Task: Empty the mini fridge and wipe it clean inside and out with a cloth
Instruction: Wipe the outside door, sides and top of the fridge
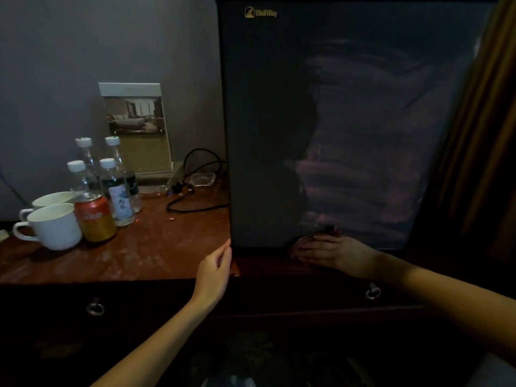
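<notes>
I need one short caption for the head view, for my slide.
Closed mini fridge door shows wipe streaks; right hand lies flat at its bottom edge, left hand touches its lower corner.

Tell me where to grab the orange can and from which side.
Grip the orange can round its upper body, just under the rim, coming from above and the front. It stands upright, with a white cup close on its left and a labelled bottle close behind on its right, so lower down there is probably little room for fingers.

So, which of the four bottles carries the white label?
The front right bottle, standing beside the red can; none of the other three shows a white label.
</notes>
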Tool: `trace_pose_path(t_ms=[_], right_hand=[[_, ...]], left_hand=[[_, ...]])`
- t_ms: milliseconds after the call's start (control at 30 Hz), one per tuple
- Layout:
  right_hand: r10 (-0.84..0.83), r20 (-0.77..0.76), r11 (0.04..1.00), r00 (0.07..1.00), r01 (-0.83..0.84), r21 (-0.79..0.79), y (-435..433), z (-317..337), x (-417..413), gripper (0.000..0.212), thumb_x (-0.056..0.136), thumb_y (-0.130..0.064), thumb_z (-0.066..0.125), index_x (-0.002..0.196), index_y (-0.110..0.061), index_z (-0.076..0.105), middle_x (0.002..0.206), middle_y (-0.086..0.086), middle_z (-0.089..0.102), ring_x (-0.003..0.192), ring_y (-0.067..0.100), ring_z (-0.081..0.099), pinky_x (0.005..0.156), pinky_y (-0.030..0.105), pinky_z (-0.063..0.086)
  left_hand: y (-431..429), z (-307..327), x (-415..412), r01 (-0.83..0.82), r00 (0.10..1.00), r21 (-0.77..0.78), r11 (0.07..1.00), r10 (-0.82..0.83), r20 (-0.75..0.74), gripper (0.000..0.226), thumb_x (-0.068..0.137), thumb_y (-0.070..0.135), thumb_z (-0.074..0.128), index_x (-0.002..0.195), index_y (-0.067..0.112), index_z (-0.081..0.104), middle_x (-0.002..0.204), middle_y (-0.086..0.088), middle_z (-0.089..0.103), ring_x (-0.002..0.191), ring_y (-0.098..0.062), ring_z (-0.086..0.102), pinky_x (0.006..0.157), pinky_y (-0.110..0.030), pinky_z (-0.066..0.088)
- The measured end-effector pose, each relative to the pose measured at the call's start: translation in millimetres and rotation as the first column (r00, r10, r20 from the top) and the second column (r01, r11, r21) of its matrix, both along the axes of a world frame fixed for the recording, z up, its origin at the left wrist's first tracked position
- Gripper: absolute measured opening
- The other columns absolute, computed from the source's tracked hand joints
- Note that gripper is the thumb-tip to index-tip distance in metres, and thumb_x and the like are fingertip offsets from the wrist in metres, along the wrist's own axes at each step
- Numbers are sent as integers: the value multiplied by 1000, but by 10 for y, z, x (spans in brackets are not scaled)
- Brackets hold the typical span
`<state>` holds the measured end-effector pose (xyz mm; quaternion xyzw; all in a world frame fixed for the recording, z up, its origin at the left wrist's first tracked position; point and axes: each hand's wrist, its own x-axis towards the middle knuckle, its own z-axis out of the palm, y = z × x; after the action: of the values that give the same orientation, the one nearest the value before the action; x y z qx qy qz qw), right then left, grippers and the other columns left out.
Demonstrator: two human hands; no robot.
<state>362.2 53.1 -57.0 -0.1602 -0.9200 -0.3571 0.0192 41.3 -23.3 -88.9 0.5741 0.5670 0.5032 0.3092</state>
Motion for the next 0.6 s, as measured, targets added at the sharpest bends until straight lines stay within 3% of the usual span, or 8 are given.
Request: trace_pose_path(t_ms=[100, 233, 300, 333, 367, 400, 467, 600], right_hand=[[26, -40, 999, 999, -25, 27, -5, -19, 62, 41, 106, -18, 25, 145, -15, 39, 146, -6, 47, 138, 15, 38, 117, 36, 27], [65, 22, 995, 998, -67, 79, 27, 50, -66, 43, 100, -16, 37, 143, -16, 42, 148, -5, 45, 137, 18, 41, 113, 36, 33], [65, 58, 991, 996, -71, 109, 42, 106, -175, 48, 97, -15, 38, 145, -17, 37, 150, -4, 42, 138, 17, 39, 115, 35, 29], [65, 64, 990, 996, -73, 124, 59, 136, -233, 50, 96, -15, 37, 146, -18, 36, 151, -4, 41, 139, 17, 38, 117, 34, 25], [60, 58, 988, 997, -68, 142, 72, 174, -291, 51, 95, -15, 37, 147, -19, 35, 152, -4, 39, 140, 16, 36, 118, 34, 20], [49, 38, 985, 998, -54, 165, 86, 223, -345, 54, 94, -16, 37, 147, -20, 34, 152, -4, 37, 141, 15, 33, 118, 33, 16], [26, -29, 975, 999, -18, 222, 105, 383, -441, 60, 88, -18, 36, 148, -22, 28, 153, -4, 33, 141, 14, 25, 117, 35, 12], [27, -199, 965, 980, 26, 260, 98, 842, -615, 63, 86, -22, 36, 148, -22, 26, 153, -2, 31, 142, 16, 24, 116, 36, 10]], left_hand=[[12, -19, 10, -23, 1000, -11, 1000, 23, 3, 40, 103, 30, 41, 141, 18, 45, 70, 20, 43, 63, 7, 35, 59, -12, 28], [-29, 90, 76, -55, 997, 9, 998, 55, -49, 42, 103, 29, 41, 142, 13, 45, 70, 10, 58, 55, -1, 45, 50, -15, 35], [-69, 117, 164, -76, 993, 36, 996, 79, -88, 45, 103, 25, 42, 147, 14, 36, 99, 1, 69, 82, -1, 63, 68, -10, 44], [-83, 113, 217, -73, 991, 68, 995, 80, -108, 51, 103, 23, 42, 151, 16, 26, 133, -3, 58, 116, -2, 55, 89, -11, 41], [-86, 111, 269, -66, 987, 119, 991, 82, -138, 58, 102, 21, 43, 153, 20, 15, 156, 0, 31, 139, -4, 32, 104, -14, 30], [-85, 133, 316, -62, 980, 184, 981, 95, -175, 64, 102, 20, 44, 154, 24, 6, 161, 5, 7, 145, -5, 11, 110, -15, 20], [-34, 251, 385, -56, 962, 335, 940, 140, -233, 70, 101, 15, 45, 152, 27, -3, 159, 9, -14, 147, -6, -8, 115, -18, 11], [129, 715, 436, -25, 923, 574, 819, 240, -301, 76, 96, 3, 48, 154, 16, 1, 161, 3, -18, 147, -11, -15, 117, -14, 1]])
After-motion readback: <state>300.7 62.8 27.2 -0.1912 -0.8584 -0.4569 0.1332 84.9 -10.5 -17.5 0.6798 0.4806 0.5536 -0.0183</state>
